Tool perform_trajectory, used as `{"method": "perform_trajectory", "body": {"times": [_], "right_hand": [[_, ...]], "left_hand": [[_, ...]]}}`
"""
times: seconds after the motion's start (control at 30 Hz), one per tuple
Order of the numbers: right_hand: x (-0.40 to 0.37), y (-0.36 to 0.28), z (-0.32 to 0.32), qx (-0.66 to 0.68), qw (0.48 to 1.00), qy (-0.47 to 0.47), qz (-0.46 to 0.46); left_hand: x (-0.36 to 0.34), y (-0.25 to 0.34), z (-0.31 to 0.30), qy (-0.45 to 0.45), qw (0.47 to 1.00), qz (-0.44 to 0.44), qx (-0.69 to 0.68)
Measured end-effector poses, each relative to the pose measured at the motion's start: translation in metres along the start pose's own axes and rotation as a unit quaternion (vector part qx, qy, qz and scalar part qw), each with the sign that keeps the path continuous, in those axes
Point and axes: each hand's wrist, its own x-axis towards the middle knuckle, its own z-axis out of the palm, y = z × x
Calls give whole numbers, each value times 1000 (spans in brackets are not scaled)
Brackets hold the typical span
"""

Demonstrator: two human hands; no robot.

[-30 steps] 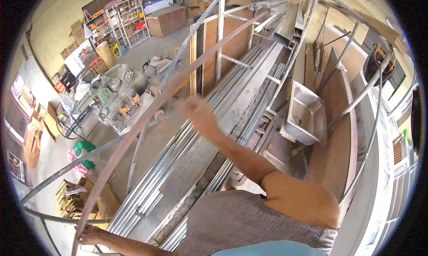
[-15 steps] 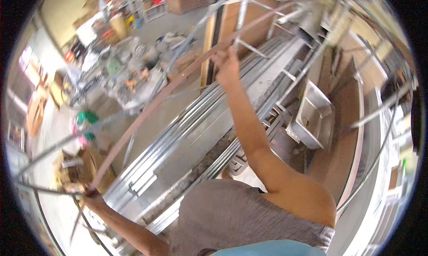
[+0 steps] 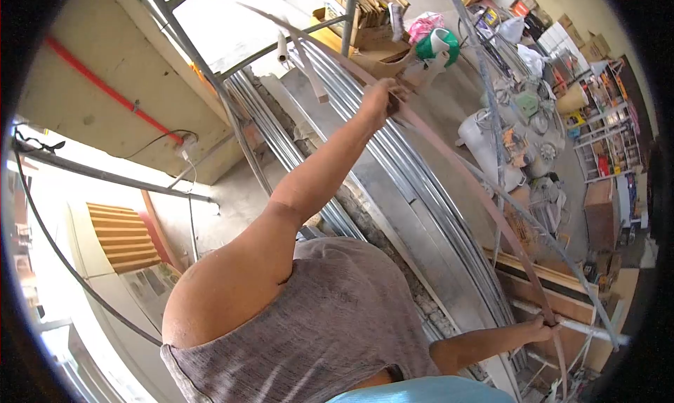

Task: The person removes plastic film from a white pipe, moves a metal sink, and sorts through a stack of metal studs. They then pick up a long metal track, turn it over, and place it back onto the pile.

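A long, thin brownish strip [image 3: 516, 241] runs diagonally across the view from the top middle to the lower right, bowing slightly. My left hand [image 3: 382, 100] is closed around it in the upper middle, with my arm stretched forward. At the lower right my right hand [image 3: 544, 328] pinches the same strip, close to a grey scaffold pole [image 3: 583, 329]. The strip's far end reaches past my left hand over the scaffold frame. Beneath it lie several long shiny metal channels [image 3: 421, 185]. A short brown piece [image 3: 309, 73] hangs near the far end of the channels.
Scaffold tubes [image 3: 491, 87] surround me, including a diagonal brace. Below stand a cardboard box [image 3: 382, 62], a green and white roll-shaped item [image 3: 439, 46] and piled clutter [image 3: 530, 136]. A loaded shelf [image 3: 607, 143] is at right. A red pipe [image 3: 91, 76] crosses the left wall.
My view has swung left, so the strip now slopes down to the right. Both hands still hold the strip; my right hand now appears low at the right, my left hand high in the middle.
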Motion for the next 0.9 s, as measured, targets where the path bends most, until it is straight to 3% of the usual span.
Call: {"method": "perform_trajectory", "body": {"times": [0.07, 0.13, 0.2, 0.23, 0.27, 0.33, 0.4, 0.47, 0.5, 0.63, 0.7, 0.73, 0.77, 0.8, 0.83, 0.9], "right_hand": [[-66, -61, 31, 313, 940, -13, 133], [-131, -110, 44, 461, 866, -31, 193], [-192, -183, 39, 685, 636, -190, 302], [-184, -185, 31, 687, 635, -187, 300], [-172, -182, 16, 656, 713, -144, 203], [-135, -178, -22, 614, 787, -17, 60], [-102, -173, -59, 614, 786, 67, 13], [-89, -164, -85, 521, 844, 115, -58], [-96, -167, -89, 487, 861, 123, -83], [-140, -178, -83, 372, 915, 79, -136], [-172, -183, -72, 228, 954, 49, -188], [-190, -186, -64, 150, 964, 29, -219], [-208, -189, -56, 109, 965, -5, -238], [-226, -194, -45, 105, 963, -52, -243], [-240, -199, -35, 154, 956, -114, -223], [-265, -214, -19, 325, 904, -235, -147]], "left_hand": [[-12, -7, 12, -45, 997, -28, 49], [-36, -2, 39, -40, 999, -21, 28], [-34, -1, 44, -40, 999, 2, -6], [-32, -1, 45, -35, 998, 26, -48], [-28, 0, 43, -38, 998, 26, -49], [-14, 3, 25, -3, 998, 19, -66], [-4, 3, 13, -7, 999, 44, -12], [9, 4, 9, 90, 992, 87, 26], [24, 5, -3, 106, 993, 59, 7], [59, 23, -34, 111, 992, 61, 14], [56, 30, -31, 93, 986, 46, -131], [51, 28, -29, 92, 986, 42, -131], [39, 24, -27, 34, 992, 49, -112], [25, 19, -25, -23, 994, 55, -93], [-6, 24, -10, -8, 994, 19, -106], [-45, 21, 4, -50, 992, 12, -114]]}}
